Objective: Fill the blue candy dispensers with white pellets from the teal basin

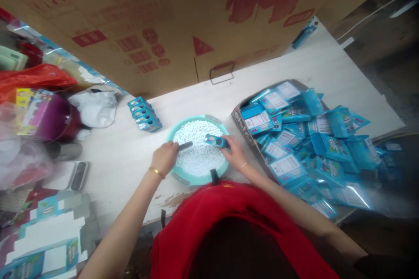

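Note:
A round mint-green basin full of small white pellets stands on the table in front of me. My left hand is closed round a short dark stick-like tool, whose tip lies over the pellets; its exact kind is unclear. Over the basin's right side, my right hand grips a small blue box between thumb and fingers. Behind the basin to the left, several similar blue boxes stand in a tight row.
A large cardboard carton walls off the back. To the right, an open carton overflows with blue packages. At left are a white bag, a purple container, a grey-white device and flattened blue-and-white cartons.

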{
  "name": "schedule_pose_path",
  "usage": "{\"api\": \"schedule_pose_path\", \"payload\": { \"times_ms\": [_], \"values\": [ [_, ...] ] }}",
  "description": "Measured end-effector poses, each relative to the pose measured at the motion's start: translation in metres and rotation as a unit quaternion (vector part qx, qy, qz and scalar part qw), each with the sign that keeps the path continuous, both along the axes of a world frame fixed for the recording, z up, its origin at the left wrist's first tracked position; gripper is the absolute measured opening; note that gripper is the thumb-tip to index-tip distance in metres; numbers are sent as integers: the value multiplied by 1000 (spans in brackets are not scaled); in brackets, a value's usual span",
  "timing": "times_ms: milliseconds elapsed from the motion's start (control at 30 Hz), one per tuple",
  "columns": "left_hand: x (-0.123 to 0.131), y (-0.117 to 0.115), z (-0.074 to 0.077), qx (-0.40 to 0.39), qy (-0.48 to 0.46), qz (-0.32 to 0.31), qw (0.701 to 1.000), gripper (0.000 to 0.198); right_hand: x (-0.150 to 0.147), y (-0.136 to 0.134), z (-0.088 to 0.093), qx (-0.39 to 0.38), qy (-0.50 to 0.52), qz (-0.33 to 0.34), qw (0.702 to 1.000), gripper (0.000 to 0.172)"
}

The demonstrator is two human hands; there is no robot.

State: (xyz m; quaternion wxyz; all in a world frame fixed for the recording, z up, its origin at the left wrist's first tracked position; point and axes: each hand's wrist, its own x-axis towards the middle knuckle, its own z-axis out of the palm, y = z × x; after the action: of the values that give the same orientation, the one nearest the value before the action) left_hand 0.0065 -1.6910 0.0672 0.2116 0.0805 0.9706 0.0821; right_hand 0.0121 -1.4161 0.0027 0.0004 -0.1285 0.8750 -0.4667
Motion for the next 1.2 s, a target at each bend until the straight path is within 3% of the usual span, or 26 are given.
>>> {"api": "schedule_pose_path", "payload": {
  "times_ms": [67,167,233,333,433,600,700,800,933,1067,1133,1200],
  "values": [
    [2,1,-47,52,-44,35,997,7,-2,7,3,-12,-6,-35,999,34],
    [6,28,-102,116,-57,46,991,12,-5,13,9,-9,-18,-54,998,34],
    [8,50,-122,151,-52,47,986,17,-6,15,11,-6,-20,-58,998,34],
    [11,60,-126,201,-49,54,977,20,-6,16,12,-5,-15,-64,998,34],
    [16,42,-103,248,-42,50,967,22,-4,17,10,-1,-8,-65,998,34],
    [20,4,-26,299,8,-1,954,21,-2,13,5,19,3,-28,999,35],
    [14,2,19,273,17,-38,961,21,1,3,3,34,10,9,999,38],
    [6,16,51,182,10,-89,979,15,4,-8,4,44,22,50,998,43],
    [0,47,82,14,5,-131,991,15,7,-17,6,54,35,76,995,43],
    [0,73,110,-73,12,-161,984,25,8,-19,6,36,34,80,996,41],
    [0,72,115,-83,15,-174,981,22,7,-17,5,27,26,75,996,41],
    [-1,58,107,-73,26,-151,986,18,7,-14,5,22,15,60,998,41]
  ]
}}
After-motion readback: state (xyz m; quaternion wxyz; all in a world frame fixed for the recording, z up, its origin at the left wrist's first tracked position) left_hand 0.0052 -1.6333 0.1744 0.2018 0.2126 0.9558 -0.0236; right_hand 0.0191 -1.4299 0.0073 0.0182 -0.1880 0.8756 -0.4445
